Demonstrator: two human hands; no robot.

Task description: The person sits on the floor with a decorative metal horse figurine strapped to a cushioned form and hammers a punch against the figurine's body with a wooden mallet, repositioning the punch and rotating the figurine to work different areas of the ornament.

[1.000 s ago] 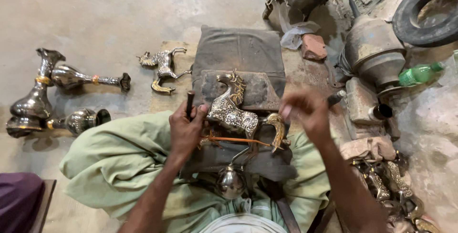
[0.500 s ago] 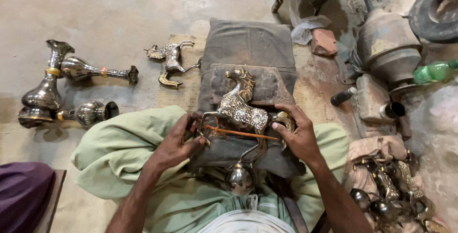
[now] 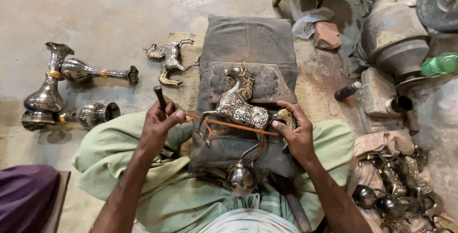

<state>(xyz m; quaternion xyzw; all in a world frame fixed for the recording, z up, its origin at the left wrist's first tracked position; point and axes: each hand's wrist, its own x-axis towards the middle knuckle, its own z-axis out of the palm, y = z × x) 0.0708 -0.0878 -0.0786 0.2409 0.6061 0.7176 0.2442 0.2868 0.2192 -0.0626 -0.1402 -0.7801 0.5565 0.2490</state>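
Brass and silver-toned, the horse figurine (image 3: 240,111) rears on the grey cushion (image 3: 248,37) across my lap. My right hand (image 3: 294,132) reaches in from below, fingers clamped on the hindquarters. My left hand (image 3: 160,123) is curled shut around a dark-handled tool (image 3: 159,97), pinching an orange cord (image 3: 229,125) stretched across the horse's body toward the right hand.

At frame centre, the rearing silver-and-gold metal horse figurine (image 3: 241,109) gleams — polished, finely patterned — on a matt grey cloth pad (image 3: 245,37). Glossy dark metal vases (image 3: 47,90) lie left on rough, dusty concrete floor (image 3: 109,18).
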